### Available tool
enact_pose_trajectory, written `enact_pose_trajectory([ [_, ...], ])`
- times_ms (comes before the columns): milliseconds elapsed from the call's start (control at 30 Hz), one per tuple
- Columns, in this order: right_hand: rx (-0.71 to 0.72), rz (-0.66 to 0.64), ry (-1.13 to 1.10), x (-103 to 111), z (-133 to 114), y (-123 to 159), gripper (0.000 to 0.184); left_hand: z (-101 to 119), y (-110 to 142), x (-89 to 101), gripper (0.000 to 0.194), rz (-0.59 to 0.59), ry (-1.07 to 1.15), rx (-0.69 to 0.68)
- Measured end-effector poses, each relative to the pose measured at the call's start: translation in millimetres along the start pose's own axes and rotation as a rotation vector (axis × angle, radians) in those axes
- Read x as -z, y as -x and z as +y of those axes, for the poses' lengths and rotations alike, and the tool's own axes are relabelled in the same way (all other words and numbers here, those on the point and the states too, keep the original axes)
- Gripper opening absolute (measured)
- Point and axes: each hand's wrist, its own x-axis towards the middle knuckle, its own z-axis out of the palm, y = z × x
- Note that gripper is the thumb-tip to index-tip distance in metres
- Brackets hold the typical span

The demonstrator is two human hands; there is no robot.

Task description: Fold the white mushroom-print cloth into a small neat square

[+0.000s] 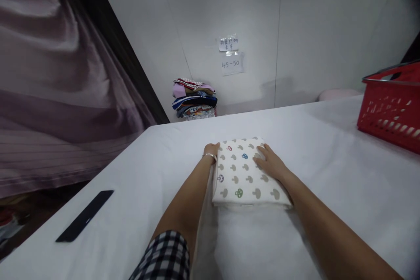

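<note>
A folded white cloth with a mushroom print (244, 175) lies on the white table (344, 183) in front of me. My left hand (211, 149) sits at the cloth's far left corner, fingers curled against its edge, a bracelet on the wrist. My right hand (269, 162) lies flat on top of the cloth's right side, fingers stretched out. Both forearms reach in from the bottom of the view, and a checked sleeve shows at the bottom edge.
A red plastic basket (390, 109) stands at the table's right edge. A dark flat strip (85, 215) lies near the left edge. A stack of folded clothes (194, 98) sits by the wall, under two paper notes (231, 54). A purple curtain (49, 74) hangs left.
</note>
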Motion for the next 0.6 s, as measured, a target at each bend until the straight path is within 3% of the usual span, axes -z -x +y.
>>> enact_pose_trajectory([
  [333,-0.002,0.019,-0.009,-1.7,2.9,-1.9,0.061,4.1,57.7,33.9,0.033,-0.091,-0.017,-0.014],
  [600,0.003,0.022,-0.023,-2.0,7.1,-5.9,0.062,-12.9,83.6,29.8,0.027,-0.121,-0.031,-0.002],
])
